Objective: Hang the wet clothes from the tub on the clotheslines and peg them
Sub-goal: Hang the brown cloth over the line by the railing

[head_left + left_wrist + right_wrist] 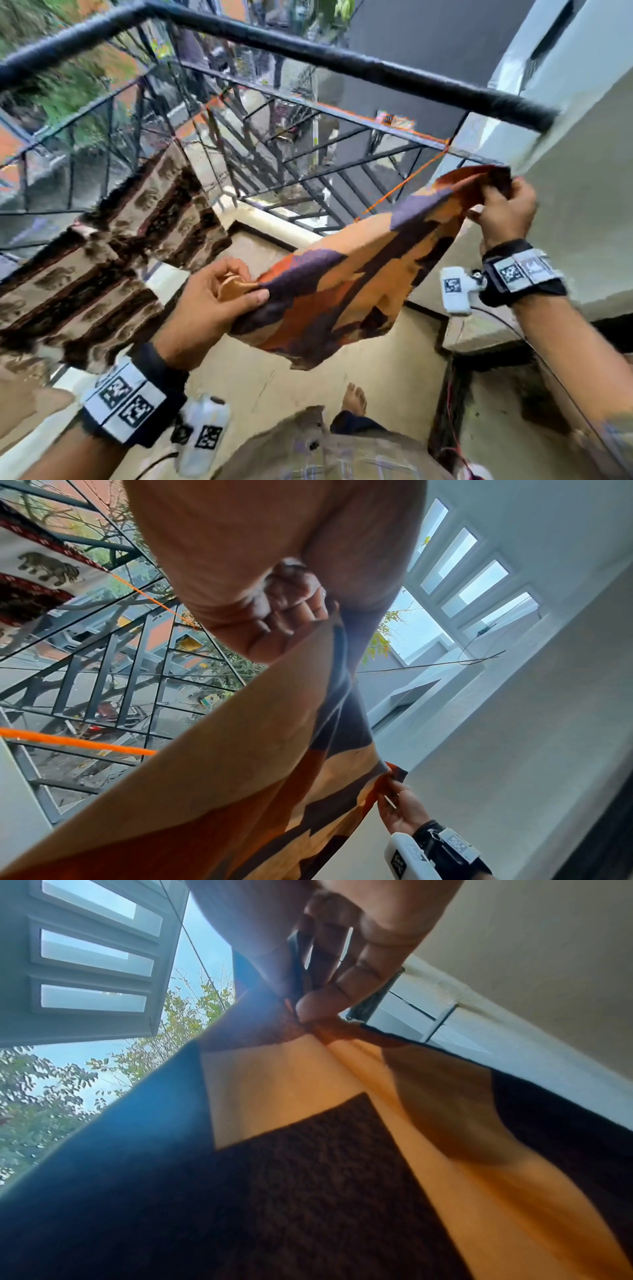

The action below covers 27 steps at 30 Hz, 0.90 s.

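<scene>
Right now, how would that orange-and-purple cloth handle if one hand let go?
Likely floppy: the cloth sags between the left hand and right hand. Probably light, since fingertip pinches carry it. The released end would likely drop and swing.

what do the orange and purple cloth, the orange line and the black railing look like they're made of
Orange, purple and tan patterned cloth: thin woven fabric, matte; it drapes and folds softly between the left hand and right hand.
Orange clothesline: seemingly twisted synthetic or yarn cord, slightly fuzzy.
Black balcony railing: probably painted metal, with thin straight bars and a dull finish.
</scene>
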Motion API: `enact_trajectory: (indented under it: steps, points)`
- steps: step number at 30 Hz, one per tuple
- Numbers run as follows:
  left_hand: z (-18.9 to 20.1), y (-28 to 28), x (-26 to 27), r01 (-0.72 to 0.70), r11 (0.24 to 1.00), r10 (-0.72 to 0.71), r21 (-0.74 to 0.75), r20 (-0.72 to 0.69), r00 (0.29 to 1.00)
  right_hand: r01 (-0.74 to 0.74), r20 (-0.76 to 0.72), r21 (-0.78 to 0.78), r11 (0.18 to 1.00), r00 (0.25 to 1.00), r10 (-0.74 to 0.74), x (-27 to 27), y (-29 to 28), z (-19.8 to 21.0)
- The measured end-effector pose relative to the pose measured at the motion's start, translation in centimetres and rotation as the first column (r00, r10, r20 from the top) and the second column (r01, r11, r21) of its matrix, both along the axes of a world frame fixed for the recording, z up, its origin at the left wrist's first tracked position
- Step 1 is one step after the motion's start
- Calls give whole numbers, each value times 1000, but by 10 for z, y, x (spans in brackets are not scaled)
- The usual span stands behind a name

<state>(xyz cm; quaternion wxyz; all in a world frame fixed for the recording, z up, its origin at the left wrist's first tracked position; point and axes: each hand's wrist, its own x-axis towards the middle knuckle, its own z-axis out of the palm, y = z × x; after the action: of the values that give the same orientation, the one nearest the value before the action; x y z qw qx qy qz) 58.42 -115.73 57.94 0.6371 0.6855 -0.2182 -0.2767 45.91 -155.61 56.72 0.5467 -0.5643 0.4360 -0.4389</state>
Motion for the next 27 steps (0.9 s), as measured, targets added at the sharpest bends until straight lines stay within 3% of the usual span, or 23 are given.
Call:
enact_trajectory:
  steps: [4, 8, 12, 15, 17, 20, 23, 25, 27]
  points:
    - [7, -63, 9, -30, 999, 30, 26, 25, 999, -10, 67, 6, 1000, 998, 9, 27, -71, 28]
    - [20, -118, 68, -210, 978, 211, -22, 72, 975, -73, 116, -176, 982, 989, 94, 95, -159, 42]
    - [16, -152, 154, -398, 917, 393, 5, 145, 908, -262, -68, -283, 923, 965, 253, 175, -177, 61]
    - [-15, -176, 178, -467, 873, 407, 144, 315, 858, -468, -259, -317, 825, 879, 399, 221, -176, 34]
    - [-39, -188, 175, -402, 871, 298, 284, 345, 890, -636, -451, -282, 718, 749, 486, 232, -169, 4]
    - [-76, -198, 160, -126, 842, 18, 524, 206, 978, -820, -747, -222, 527, 491, 448, 228, -166, -38]
    - [-91, -208, 124, 188, 744, -278, 641, 41, 960, -892, -840, -133, 431, 332, 429, 207, -170, -66]
    - [-96, -211, 111, 310, 681, -404, 664, -13, 915, -879, -835, -140, 456, 352, 422, 188, -176, -75]
    - [-100, -213, 104, 356, 604, -499, 713, -11, 867, -804, -783, -226, 550, 486, 389, 164, -185, -82]
